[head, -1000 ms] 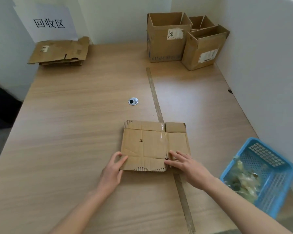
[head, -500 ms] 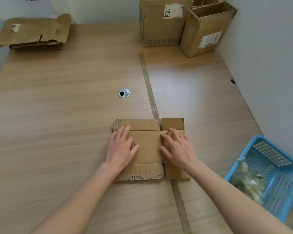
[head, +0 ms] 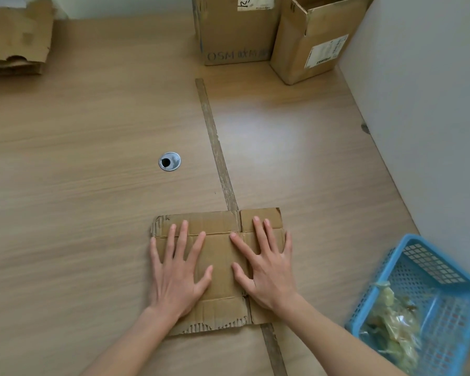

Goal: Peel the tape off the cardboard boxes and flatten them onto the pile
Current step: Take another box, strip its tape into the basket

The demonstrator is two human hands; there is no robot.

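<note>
Both hands flat on a flattened box (head: 219,270)

Left hand (head: 178,278) and right hand (head: 266,270) press it with spread fingers, gripping nothing. It lies on the wooden table (head: 79,213), across the seam strip (head: 215,142); pile (head: 14,39) far left, white wall (head: 432,104) right.

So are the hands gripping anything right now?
No grip. Left hand and right hand press flat, fingers spread, on the flattened cardboard.

flattened box (head: 220,270): flat, near edge | upright boxes (head: 235,31): far | pile (head: 17,39): far-left
</note>
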